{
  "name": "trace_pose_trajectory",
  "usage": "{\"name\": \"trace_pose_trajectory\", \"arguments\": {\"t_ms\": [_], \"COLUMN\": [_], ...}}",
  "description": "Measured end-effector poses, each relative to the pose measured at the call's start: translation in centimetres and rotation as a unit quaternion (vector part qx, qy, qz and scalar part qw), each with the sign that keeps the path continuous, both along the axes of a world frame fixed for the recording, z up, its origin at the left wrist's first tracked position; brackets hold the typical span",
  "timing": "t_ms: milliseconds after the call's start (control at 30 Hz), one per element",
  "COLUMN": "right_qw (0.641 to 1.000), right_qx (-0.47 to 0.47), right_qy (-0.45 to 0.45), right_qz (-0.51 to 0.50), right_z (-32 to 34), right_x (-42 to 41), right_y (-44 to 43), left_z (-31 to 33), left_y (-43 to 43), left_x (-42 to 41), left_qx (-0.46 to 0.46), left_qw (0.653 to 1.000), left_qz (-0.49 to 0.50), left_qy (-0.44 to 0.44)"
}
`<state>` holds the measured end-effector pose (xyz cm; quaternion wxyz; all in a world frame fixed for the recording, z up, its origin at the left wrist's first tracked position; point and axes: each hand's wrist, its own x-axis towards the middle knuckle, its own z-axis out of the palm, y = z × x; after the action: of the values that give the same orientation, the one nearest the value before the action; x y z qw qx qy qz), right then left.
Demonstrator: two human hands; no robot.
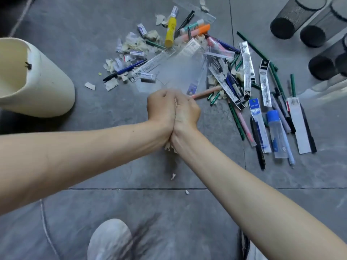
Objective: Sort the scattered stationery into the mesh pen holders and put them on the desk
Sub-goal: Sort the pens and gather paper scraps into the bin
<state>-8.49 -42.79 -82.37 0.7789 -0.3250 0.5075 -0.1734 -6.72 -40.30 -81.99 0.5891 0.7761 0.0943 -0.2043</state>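
The left hand and the right hand are pressing together side by side above the grey tiled floor. Both are curling their fingers inward and clamping a wad of pale paper scraps between the palms. Bits of the wad are poking out at the wrists and between the knuckles.

The scattered stationery is lying on the floor beyond and to the right of the hands, mixed with more torn scraps. A yellow glue stick and an orange highlighter are sitting at the far side of the pile. A dark blue pen is resting beside a clear plastic ruler. A pink pencil is lying just beyond the right hand's fingers. Long green pencils and a clear tube with a blue cap are spreading out to the right.

The black mesh pen holders are lying on their sides at the upper right, well apart from the hands. A cream plastic bin is lying tipped over at the left.
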Motion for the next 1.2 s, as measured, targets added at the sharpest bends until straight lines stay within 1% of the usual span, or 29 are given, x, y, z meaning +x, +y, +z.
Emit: {"name": "trace_pose_trajectory", "arguments": {"t_ms": [67,167,233,300,433,500,600,667,800,833,900,967,1067,1200], "right_qw": [1.0,1.0,0.999,0.998,0.991,0.987,0.979,0.975,0.973,0.974,0.974,0.974,0.97,0.955], "right_qx": [0.008,-0.002,-0.027,-0.055,-0.064,-0.08,-0.092,-0.09,-0.082,-0.086,-0.095,-0.098,-0.109,-0.17], "right_qy": [-0.002,0.014,-0.001,-0.002,-0.032,-0.032,-0.03,-0.027,-0.031,-0.03,-0.026,-0.027,-0.051,-0.085], "right_qz": [0.02,0.006,0.024,0.042,0.111,0.136,0.178,0.2,0.211,0.209,0.202,0.204,0.212,0.228], "right_z": [2.1,5.9,9.2,11.0,13.2,13.1,12.6,11.9,10.9,10.6,10.1,9.3,8.3,7.6], "right_x": [2.3,6.3,8.7,10.5,12.9,13.9,14.9,15.4,17.0,17.5,18.5,19.4,20.4,21.1], "right_y": [1.4,4.1,6.0,7.2,10.9,12.6,15.3,17.0,19.2,19.6,20.3,20.5,20.4,20.6], "left_z": [2.7,7.7,10.8,12.8,15.0,15.2,14.7,13.8,11.8,11.4,10.6,9.8,8.8,8.0], "left_y": [1.5,4.0,6.2,7.7,11.4,12.9,15.7,17.5,19.8,20.1,20.5,20.8,21.3,21.8], "left_x": [2.3,6.0,8.0,9.1,10.6,11.4,12.2,12.9,14.9,15.5,16.7,17.7,18.7,19.4], "left_qx": [0.019,0.008,-0.005,-0.016,-0.075,-0.083,-0.057,-0.044,-0.056,-0.042,-0.003,0.004,0.017,-0.001], "left_qw": [1.0,1.0,0.998,0.995,0.978,0.97,0.964,0.963,0.958,0.962,0.975,0.976,0.971,0.964], "left_qz": [-0.001,0.026,0.061,0.096,0.19,0.225,0.257,0.259,0.27,0.256,0.19,0.156,0.151,0.162], "left_qy": [-0.011,-0.014,-0.022,-0.025,-0.035,-0.045,-0.048,-0.052,-0.076,-0.087,-0.119,-0.154,-0.183,-0.21]}}
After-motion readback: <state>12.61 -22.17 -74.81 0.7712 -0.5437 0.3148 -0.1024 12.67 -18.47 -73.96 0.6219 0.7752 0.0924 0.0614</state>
